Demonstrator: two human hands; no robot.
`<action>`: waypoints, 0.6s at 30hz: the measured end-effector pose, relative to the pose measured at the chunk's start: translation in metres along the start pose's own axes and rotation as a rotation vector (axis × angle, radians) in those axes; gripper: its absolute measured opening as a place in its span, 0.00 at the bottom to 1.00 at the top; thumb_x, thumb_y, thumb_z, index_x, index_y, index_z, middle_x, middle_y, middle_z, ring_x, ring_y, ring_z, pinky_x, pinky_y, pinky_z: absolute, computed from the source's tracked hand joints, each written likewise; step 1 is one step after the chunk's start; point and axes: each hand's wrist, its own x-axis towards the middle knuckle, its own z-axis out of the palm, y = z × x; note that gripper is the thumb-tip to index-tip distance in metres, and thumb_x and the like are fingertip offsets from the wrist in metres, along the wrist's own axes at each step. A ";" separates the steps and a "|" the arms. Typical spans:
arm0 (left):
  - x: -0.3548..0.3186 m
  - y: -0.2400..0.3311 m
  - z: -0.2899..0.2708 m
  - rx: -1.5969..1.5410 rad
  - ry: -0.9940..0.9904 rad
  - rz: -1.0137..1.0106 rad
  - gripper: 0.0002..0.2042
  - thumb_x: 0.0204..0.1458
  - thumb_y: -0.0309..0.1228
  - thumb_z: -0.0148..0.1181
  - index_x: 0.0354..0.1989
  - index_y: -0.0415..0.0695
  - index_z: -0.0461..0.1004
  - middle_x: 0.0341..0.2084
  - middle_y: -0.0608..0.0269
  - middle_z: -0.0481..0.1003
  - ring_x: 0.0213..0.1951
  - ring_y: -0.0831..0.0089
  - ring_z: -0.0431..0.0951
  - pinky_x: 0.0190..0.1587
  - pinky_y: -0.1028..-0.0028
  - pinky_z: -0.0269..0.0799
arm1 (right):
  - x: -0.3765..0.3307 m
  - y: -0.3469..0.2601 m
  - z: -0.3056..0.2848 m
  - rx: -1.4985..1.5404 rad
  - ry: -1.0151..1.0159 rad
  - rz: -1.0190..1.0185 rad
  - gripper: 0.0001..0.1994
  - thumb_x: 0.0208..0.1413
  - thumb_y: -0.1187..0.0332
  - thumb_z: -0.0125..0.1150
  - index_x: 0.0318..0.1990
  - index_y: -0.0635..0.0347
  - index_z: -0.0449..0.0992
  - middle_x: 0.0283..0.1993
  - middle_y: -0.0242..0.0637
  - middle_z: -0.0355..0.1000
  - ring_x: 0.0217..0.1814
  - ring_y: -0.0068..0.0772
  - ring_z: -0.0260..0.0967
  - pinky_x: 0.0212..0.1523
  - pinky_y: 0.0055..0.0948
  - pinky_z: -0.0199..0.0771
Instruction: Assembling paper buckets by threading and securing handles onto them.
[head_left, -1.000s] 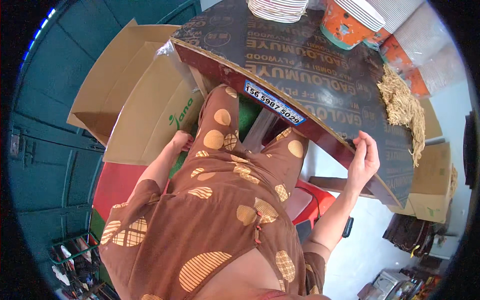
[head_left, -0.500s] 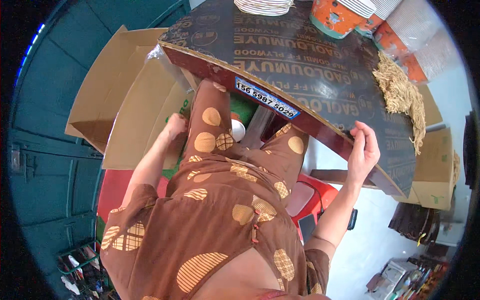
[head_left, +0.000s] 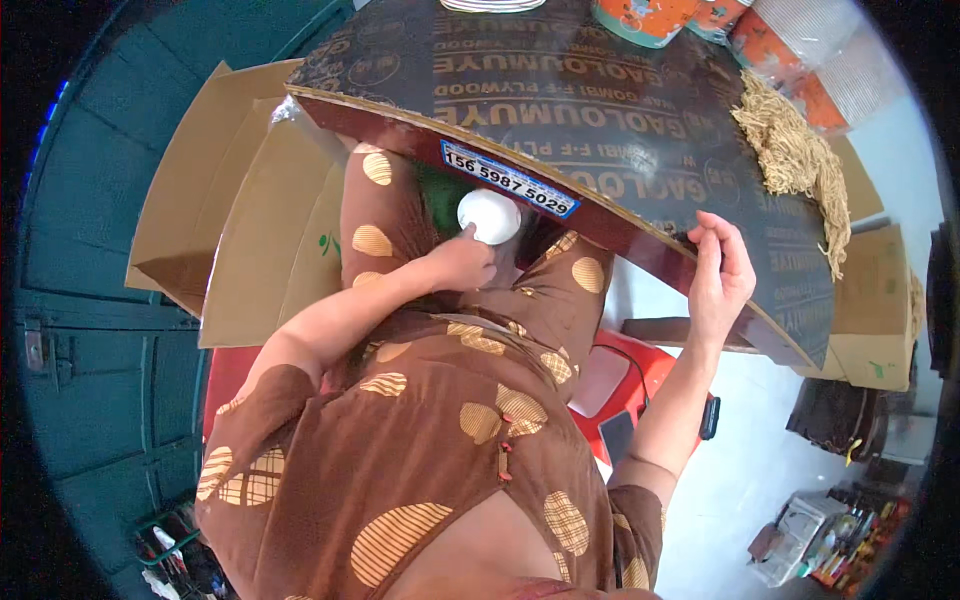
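Between my knees, under the table's near edge, my left hand (head_left: 462, 264) has its fingers closed at the lower rim of a small white, round, bowl-like thing (head_left: 491, 214). Its exact kind does not show. My right hand (head_left: 724, 268) rests at the near edge of the dark plywood table (head_left: 570, 120), thumb and fingers pressed together. Whatever they may pinch is too small to make out. A bundle of tan twine strands (head_left: 790, 150) lies on the table beyond that hand and to its right.
Orange patterned paper bowls (head_left: 650, 18) and plastic-wrapped stacks stand at the table's far side, near a white stack (head_left: 492, 4). An open cardboard box (head_left: 265, 220) is at my left, another box (head_left: 868, 310) at the right. A red stool (head_left: 610, 385) holds a phone (head_left: 618, 438).
My left hand has moved right from beside the cardboard box to between my knees, reaching the white thing, which now sits farther from me. My right hand stays at the table edge.
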 end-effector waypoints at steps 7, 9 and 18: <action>0.137 -0.085 0.101 -0.537 -0.354 -0.403 0.12 0.55 0.36 0.51 0.34 0.40 0.73 0.24 0.54 0.75 0.23 0.64 0.74 0.30 0.61 0.71 | -0.003 0.005 0.001 -0.053 -0.002 0.025 0.08 0.58 0.81 0.52 0.41 0.65 0.77 0.32 0.33 0.72 0.34 0.21 0.69 0.36 0.20 0.68; 0.136 -0.061 0.081 -0.898 -0.089 -0.596 0.24 0.55 0.44 0.54 0.54 0.39 0.69 0.49 0.46 0.73 0.45 0.55 0.75 0.45 0.54 0.72 | 0.001 -0.003 0.001 -0.064 0.010 -0.005 0.08 0.57 0.81 0.52 0.41 0.65 0.77 0.32 0.34 0.72 0.33 0.23 0.69 0.35 0.21 0.68; 0.164 -0.039 0.070 -1.433 0.117 -0.606 0.23 0.57 0.42 0.53 0.56 0.40 0.67 0.52 0.47 0.70 0.48 0.56 0.73 0.49 0.54 0.69 | 0.007 -0.010 0.001 -0.117 -0.065 -0.108 0.06 0.55 0.80 0.53 0.38 0.65 0.76 0.29 0.36 0.72 0.32 0.28 0.69 0.35 0.24 0.67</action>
